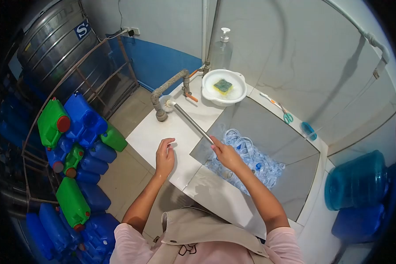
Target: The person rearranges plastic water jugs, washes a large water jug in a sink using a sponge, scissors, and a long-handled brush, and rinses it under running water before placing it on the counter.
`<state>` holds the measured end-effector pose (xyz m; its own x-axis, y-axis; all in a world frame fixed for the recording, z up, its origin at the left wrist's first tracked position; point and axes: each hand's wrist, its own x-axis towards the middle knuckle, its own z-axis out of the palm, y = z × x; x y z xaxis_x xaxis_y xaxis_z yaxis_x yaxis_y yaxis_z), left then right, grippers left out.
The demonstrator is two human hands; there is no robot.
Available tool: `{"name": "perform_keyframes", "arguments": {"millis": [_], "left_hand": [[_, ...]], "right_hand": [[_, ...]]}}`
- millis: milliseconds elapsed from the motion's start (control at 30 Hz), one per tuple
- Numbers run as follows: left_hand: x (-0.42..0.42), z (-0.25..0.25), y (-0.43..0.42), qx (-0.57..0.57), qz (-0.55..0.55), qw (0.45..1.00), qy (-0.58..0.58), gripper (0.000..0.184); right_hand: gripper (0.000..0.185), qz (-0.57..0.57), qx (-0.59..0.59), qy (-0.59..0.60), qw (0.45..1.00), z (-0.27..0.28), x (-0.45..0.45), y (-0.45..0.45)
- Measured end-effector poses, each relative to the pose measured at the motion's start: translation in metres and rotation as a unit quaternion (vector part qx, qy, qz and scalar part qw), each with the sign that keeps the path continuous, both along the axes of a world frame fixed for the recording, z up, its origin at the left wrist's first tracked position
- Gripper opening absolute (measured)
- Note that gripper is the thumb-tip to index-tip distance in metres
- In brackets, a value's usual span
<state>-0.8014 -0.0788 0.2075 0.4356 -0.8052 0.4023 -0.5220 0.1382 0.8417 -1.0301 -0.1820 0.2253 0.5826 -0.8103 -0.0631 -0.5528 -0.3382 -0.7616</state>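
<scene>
My right hand (pixel 226 155) is wrapped round the end of a long-handled brush (pixel 192 124) with a straight metallic handle. Its round white head (pixel 167 104) is beside the bent faucet pipe (pixel 169 83), over the white tiled counter; whether it touches the pipe is unclear. Over the counter's left part, my left hand (pixel 165 155) is raised with fingers loosely bent and apart, holding nothing. Below my right forearm, a grey tiled basin (pixel 290 152) contains a heap of clear plastic pieces (pixel 259 169) with bluish tints and looped strips.
A white bowl (pixel 207 94) holds a green-yellow sponge (pixel 223 86); a pump bottle (pixel 222 53) stands behind. Scissors (pixel 287 116) and a blue brush (pixel 309 130) lie on the ledge. Blue and green jugs (pixel 72 200) crowd the left; large blue bottles (pixel 356 180) sit right.
</scene>
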Motion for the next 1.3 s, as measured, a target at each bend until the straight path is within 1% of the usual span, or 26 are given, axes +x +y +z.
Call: {"name": "perform_keyframes", "arguments": {"millis": [67, 133, 200, 233, 300, 333, 367, 433, 500, 533, 600, 633, 667, 733, 767, 800, 833, 867, 933, 967, 1033, 1067, 1100, 1133, 1267, 1300], "left_hand": [[0.008, -0.002, 0.012, 0.039, 0.008, 0.999, 0.028, 0.029], [0.022, -0.007, 0.027, 0.044, 0.034, 0.998, 0.025, 0.028], [0.04, -0.019, 0.038, 0.048, 0.078, 0.996, -0.006, 0.025], [0.044, -0.017, 0.039, 0.047, 0.079, 0.996, -0.007, 0.025], [0.047, -0.013, 0.036, 0.004, 0.09, 0.996, 0.007, 0.022], [0.04, 0.0, 0.031, -0.03, 0.091, 0.995, 0.008, 0.021], [0.033, 0.014, 0.026, -0.028, 0.089, 0.996, 0.007, 0.021], [0.023, 0.043, 0.02, -0.071, 0.081, 0.993, -0.045, 0.02], [0.023, 0.056, 0.021, -0.072, 0.082, 0.991, -0.075, 0.021], [0.028, 0.057, 0.023, -0.067, 0.084, 0.99, -0.088, 0.021], [0.044, 0.042, 0.025, -0.079, 0.091, 0.988, -0.097, 0.022], [0.049, 0.035, 0.027, -0.08, 0.091, 0.988, -0.095, 0.022], [0.052, 0.029, 0.03, -0.051, 0.101, 0.99, -0.087, 0.022], [0.054, 0.02, 0.03, -0.022, 0.107, 0.991, -0.08, 0.023], [0.052, 0.014, 0.027, 0.002, 0.103, 0.992, -0.069, 0.023], [0.049, 0.009, 0.022, 0.024, 0.097, 0.993, -0.056, 0.023], [0.045, 0.004, 0.015, 0.021, 0.092, 0.994, -0.055, 0.023], [0.04, -0.001, 0.008, 0.024, 0.07, 0.996, -0.05, 0.023], [0.027, -0.007, -0.009, 0.028, 0.024, 0.998, -0.044, 0.024], [0.018, -0.01, -0.02, 0.026, 0.014, 0.999, -0.042, 0.024], [-0.001, -0.012, -0.041, 0.006, -0.054, 0.997, -0.046, 0.025], [-0.009, -0.011, -0.05, 0.004, -0.081, 0.993, -0.082, 0.026], [-0.015, -0.009, -0.056, 0.001, -0.089, 0.993, -0.081, 0.026], [-0.02, -0.006, -0.061, 0.007, -0.1, 0.987, -0.123, 0.026], [-0.024, -0.016, -0.083, 0.004, -0.142, 0.963, -0.228, 0.03], [-0.026, -0.02, -0.089, -0.001, -0.156, 0.961, -0.228, 0.03]], "right_hand": [[0.04, -0.01, -0.016, 0.011, 1.0, 0.003, -0.009, 0.015], [0.041, 0.0, -0.086, -0.064, 0.994, -0.018, -0.043, 0.028], [0.044, 0.014, 0.053, 0.02, 0.998, 0.002, -0.065, 0.056], [0.044, 0.015, 0.052, 0.019, 0.998, 0.004, -0.065, 0.068], [0.045, 0.12, 0.008, 0.069, 0.99, 0.005, -0.049, 0.092], [0.045, 0.117, 0.012, 0.068, 0.991, 0.008, -0.029, 0.1], [0.044, 0.13, 0.01, 0.09, 0.987, 0.015, -0.001, 0.101], [0.044, 0.147, 0.001, 0.11, 0.983, 0.021, 0.012, 0.096], [0.044, 0.124, -0.03, 0.048, 0.991, 0.011, 0.003, 0.083], [0.042, 0.076, -0.05, 0.077, 0.993, -0.011, -0.013, 0.075], [0.04, -0.009, 0.027, 0.11, 0.993, 0.014, -0.063, 0.068], [0.038, -0.042, -0.005, 0.082, 0.996, 0.013, -0.09, 0.067], [0.037, -0.074, -0.036, 0.053, 0.995, 0.01, -0.115, 0.071], [0.035, -0.14, -0.025, 0.114, 0.983, 0.042, -0.15, 0.08], [0.035, -0.144, -0.024, 0.114, 0.983, 0.038, -0.168, 0.081], [0.035, -0.172, -0.065, 0.123, 0.975, 0.034, -0.187, 0.081], [0.035, -0.201, -0.106, 0.133, 0.965, 0.031, -0.203, 0.08], [0.035, -0.207, -0.109, 0.135, 0.963, 0.029, -0.216, 0.079], [0.036, -0.206, -0.102, 0.238, 0.943, 0.022, -0.238, 0.079], [0.036, -0.217, -0.102, 0.241, 0.941, 0.017, -0.244, 0.077], [0.034, -0.19, -0.125, 0.307, 0.924, 0.002, -0.254, 0.068], [0.034, -0.198, -0.125, 0.308, 0.922, -0.003, -0.258, 0.062], [0.032, -0.173, -0.14, 0.335, 0.916, -0.007, -0.262, 0.055], [0.03, -0.15, -0.153, 0.361, 0.908, -0.014, -0.269, 0.048], [0.027, -0.174, -0.152, 0.395, 0.889, -0.053, -0.336, 0.022], [0.028, -0.141, -0.25, 0.428, 0.857, -0.064, -0.355, 0.018]]}}
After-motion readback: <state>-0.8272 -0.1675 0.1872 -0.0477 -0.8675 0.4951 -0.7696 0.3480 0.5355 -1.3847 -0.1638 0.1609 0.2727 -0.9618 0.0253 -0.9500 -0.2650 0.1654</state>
